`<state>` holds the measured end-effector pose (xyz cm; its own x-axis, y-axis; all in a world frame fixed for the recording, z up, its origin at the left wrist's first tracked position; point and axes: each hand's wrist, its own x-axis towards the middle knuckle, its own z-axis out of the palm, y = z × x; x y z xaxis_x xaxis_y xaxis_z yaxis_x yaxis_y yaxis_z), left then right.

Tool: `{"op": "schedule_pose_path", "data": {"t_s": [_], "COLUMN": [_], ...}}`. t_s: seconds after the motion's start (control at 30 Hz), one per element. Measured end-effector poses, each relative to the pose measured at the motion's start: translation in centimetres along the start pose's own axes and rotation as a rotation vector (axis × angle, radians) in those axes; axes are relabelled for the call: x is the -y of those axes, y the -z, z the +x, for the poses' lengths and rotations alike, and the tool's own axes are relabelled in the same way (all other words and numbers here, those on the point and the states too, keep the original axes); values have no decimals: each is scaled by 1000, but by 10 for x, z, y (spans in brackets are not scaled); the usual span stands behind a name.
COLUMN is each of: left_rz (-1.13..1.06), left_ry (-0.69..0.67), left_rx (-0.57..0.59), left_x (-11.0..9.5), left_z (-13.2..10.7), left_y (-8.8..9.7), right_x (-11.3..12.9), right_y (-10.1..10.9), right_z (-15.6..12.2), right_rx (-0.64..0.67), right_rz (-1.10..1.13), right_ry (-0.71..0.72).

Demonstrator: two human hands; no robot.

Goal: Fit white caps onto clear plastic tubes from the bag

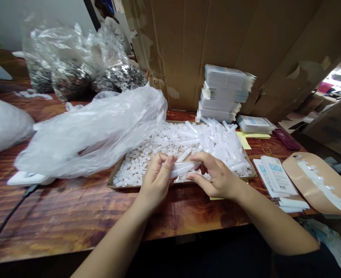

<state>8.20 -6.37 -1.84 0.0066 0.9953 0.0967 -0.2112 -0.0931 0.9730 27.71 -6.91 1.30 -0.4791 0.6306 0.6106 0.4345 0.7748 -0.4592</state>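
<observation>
My left hand (156, 178) is closed round a clear plastic tube (183, 168), held level just above the near edge of a flat cardboard tray (116, 172). My right hand (216, 177) pinches the tube's right end with thumb and fingers. The tray holds a heap of small white plastic pieces (147, 154) on its left and a pile of clear tubes (222, 143) on its right. Both forearms reach in from the bottom of the view.
A large crumpled clear plastic bag (92, 131) lies left of the tray on the wooden table (60, 216). Stacks of white packets (224, 92) stand behind, against cardboard. Printed sleeves (274, 177) and a tan sheet (315, 185) lie at right. A black cable (5, 224) runs at left.
</observation>
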Motion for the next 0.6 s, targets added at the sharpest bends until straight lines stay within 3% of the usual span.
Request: {"op": "schedule_pose_path", "data": {"t_s": [0.07, 0.2, 0.27, 0.43, 0.6], "left_rz": [34, 148, 160, 147, 191], "left_ry": [-2, 39, 78, 205, 59], "left_rx": [1, -25, -35, 84, 151], "left_x": [1, -2, -10, -44, -59], "left_z": [1, 6, 11, 33, 63], "left_y": [-1, -8, -13, -28, -52], "right_x": [-3, -10, -14, -22, -29], "right_y": [-1, 4, 11, 29, 42], "right_z": [-1, -1, 0, 9, 18], "right_rx": [35, 139, 158, 11, -107], "right_rz": [73, 168, 275, 380, 298], "right_ry": [-53, -338, -413, -304, -383]}}
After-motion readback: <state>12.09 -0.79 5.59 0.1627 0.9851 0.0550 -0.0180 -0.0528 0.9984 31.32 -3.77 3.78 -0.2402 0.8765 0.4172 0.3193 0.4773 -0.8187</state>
